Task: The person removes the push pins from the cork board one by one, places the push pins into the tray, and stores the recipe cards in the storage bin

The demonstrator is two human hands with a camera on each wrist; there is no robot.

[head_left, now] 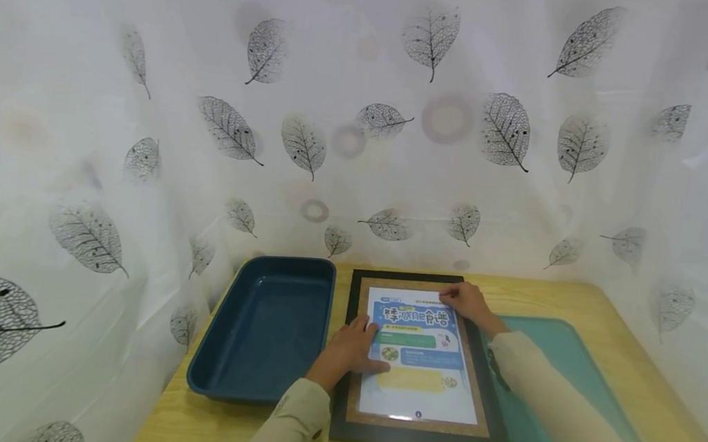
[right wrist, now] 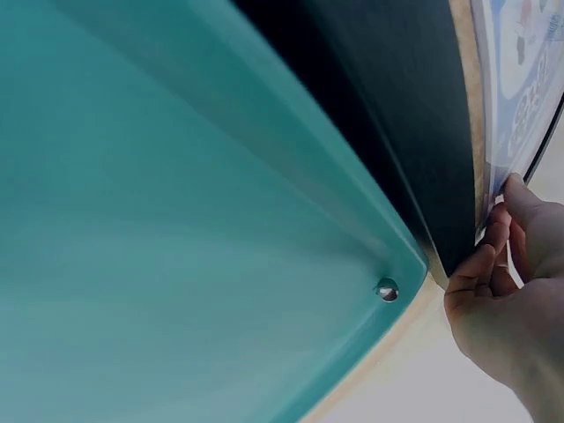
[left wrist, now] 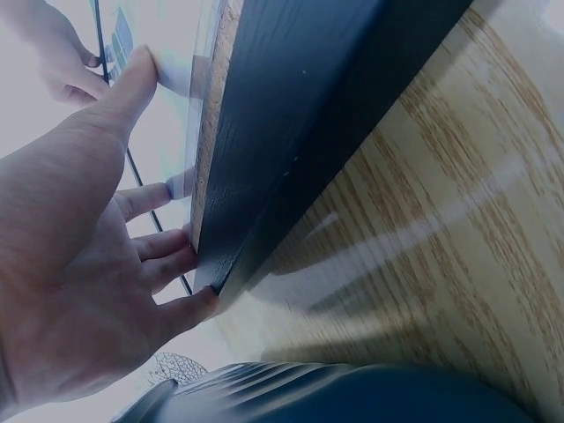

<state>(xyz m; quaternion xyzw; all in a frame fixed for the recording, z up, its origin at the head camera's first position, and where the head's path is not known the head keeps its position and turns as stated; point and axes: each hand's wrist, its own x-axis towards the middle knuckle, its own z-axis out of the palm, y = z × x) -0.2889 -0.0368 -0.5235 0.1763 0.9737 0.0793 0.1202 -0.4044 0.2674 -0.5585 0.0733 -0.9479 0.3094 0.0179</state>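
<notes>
Head view shows a black picture frame (head_left: 418, 434) lying flat on a wooden table (head_left: 633, 319), with a printed blue and white sheet (head_left: 416, 378) laid on its brown backing; the left hand (head_left: 351, 349) rests flat on the sheet's left edge, fingers straight and spread, thumb lying across the paper; the right hand (head_left: 467, 302) sits at the sheet's top right corner, fingers bent over that corner and pinching it; a dark blue tray (head_left: 264, 325) stands just left of the frame, and a teal tray (head_left: 564, 404) lies just right of it, partly under the right sleeve; a white curtain with grey leaf prints (head_left: 362, 111) hangs behind and to both sides; in the left wrist view the left hand's fingertips (left wrist: 189, 304) touch the frame's black edge (left wrist: 291, 159), with the table's wood grain beside it; in the right wrist view the right hand (right wrist: 507, 291) curls its fingers round the sheet's corner beside the frame, next to the teal tray's rim (right wrist: 264, 229).
</notes>
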